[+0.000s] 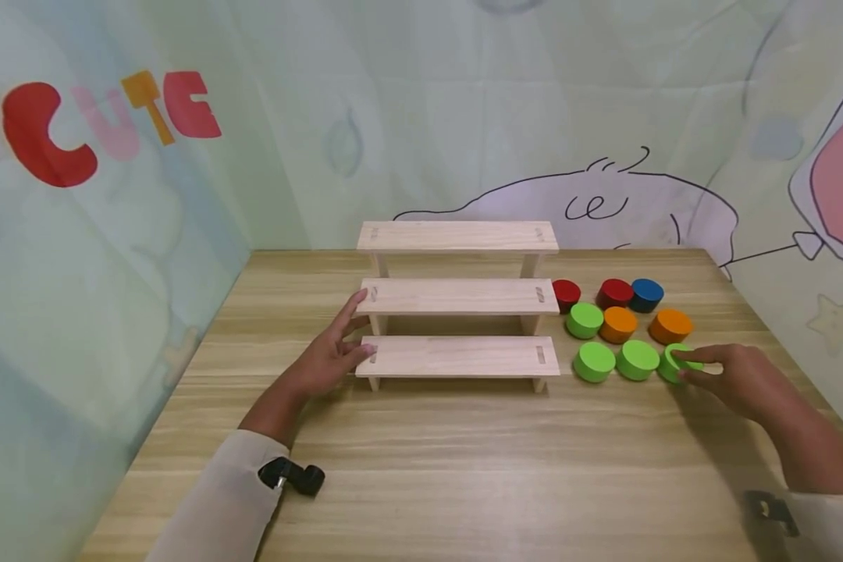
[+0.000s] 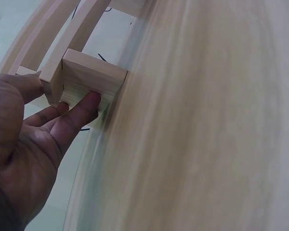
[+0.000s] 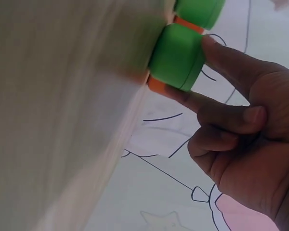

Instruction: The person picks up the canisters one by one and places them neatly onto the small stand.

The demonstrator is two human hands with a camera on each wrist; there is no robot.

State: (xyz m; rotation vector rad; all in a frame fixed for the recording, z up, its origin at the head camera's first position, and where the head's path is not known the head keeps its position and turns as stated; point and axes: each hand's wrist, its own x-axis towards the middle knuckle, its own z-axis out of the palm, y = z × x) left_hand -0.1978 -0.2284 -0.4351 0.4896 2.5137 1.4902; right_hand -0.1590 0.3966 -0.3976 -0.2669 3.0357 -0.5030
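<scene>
A pale wooden three-step stand (image 1: 457, 357) stands mid-table. My left hand (image 1: 323, 363) holds its left end, the thumb on the lowest step and a finger at the middle step's edge. In the left wrist view, other fingers (image 2: 77, 118) reach beside the lowest step's end leg (image 2: 94, 70). To the right of the stand, my right hand (image 1: 745, 378) pinches a green round block (image 3: 176, 57) by its side. This block is the rightmost of the front row, beside two more green blocks (image 1: 594, 361) (image 1: 637, 359).
Behind the front row are another green block (image 1: 585, 320), two orange blocks (image 1: 618, 325) (image 1: 670, 326), two red blocks (image 1: 567, 295) (image 1: 614, 293) and a blue block (image 1: 647, 295). A printed cloth (image 1: 421, 140) hangs behind the wooden table (image 1: 464, 468).
</scene>
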